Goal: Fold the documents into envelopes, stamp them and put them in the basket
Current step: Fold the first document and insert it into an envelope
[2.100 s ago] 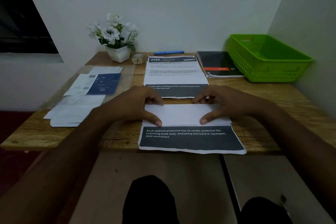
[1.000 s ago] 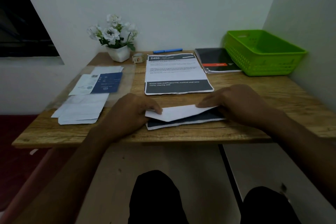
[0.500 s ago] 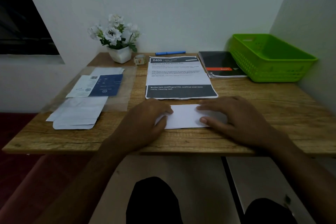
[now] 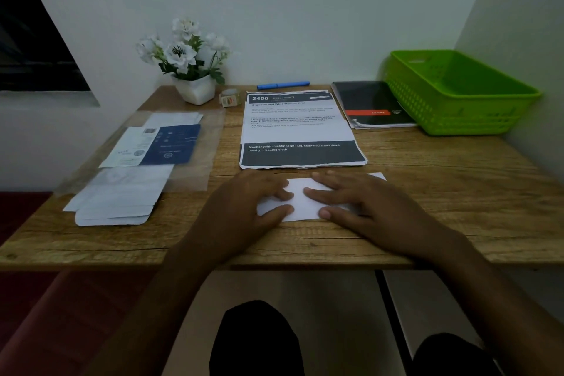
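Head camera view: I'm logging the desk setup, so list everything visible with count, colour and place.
Folded white paper document: one, white, front centre, under both hands
Printed paper sheet: one, white with dark band, centre
Green plastic basket: one, green, back right
Black notebook: one, black with red stripe, left of basket
Blue pen: one, blue, back edge
White potted flowers: one, white, back left
Small tape roll: one, pale, beside the flowers
White paper envelopes: several, white, front left
Blue-and-white printed cards: count unclear, left, by clear film
Wooden table: one, brown, beneath everything
Left hand: one, pressing the document
Right hand: one, pressing the document
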`<action>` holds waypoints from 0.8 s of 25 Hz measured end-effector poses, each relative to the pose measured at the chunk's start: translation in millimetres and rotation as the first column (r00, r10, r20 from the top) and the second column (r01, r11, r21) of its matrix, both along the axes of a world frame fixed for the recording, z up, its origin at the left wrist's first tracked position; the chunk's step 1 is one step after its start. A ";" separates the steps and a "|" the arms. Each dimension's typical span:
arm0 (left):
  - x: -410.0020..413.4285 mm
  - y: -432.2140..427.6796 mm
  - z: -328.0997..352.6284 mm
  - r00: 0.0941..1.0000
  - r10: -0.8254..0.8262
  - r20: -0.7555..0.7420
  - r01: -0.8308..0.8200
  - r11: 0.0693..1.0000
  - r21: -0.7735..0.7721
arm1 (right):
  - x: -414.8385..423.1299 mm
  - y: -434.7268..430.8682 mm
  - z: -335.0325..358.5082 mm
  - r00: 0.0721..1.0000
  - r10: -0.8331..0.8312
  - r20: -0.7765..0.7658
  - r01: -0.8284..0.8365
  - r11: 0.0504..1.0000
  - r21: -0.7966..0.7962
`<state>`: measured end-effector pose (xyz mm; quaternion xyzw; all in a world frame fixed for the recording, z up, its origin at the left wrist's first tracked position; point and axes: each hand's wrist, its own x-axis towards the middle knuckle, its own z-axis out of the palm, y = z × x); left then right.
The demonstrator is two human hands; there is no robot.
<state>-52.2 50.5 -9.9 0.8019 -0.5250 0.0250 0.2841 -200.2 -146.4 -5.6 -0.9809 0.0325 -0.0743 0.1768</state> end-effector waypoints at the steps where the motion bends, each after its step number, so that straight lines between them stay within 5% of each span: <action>1: 2.6 1.4 0.2 0.999 -0.008 -0.031 0.009 1.000 0.011 | -4.9 -6.5 1.0 1.000 -0.011 -0.008 0.011 1.000 0.016; 8: 17.3 18.2 4.2 0.979 -0.028 -0.202 0.034 0.999 0.024 | -39.4 -51.2 4.8 0.997 -0.080 0.014 0.073 0.954 0.291; 20: 14.5 22.4 -0.1 0.952 0.152 -0.266 -0.181 0.980 -0.085 | -47.9 -58.6 -0.3 0.966 -0.241 0.098 0.177 0.887 0.427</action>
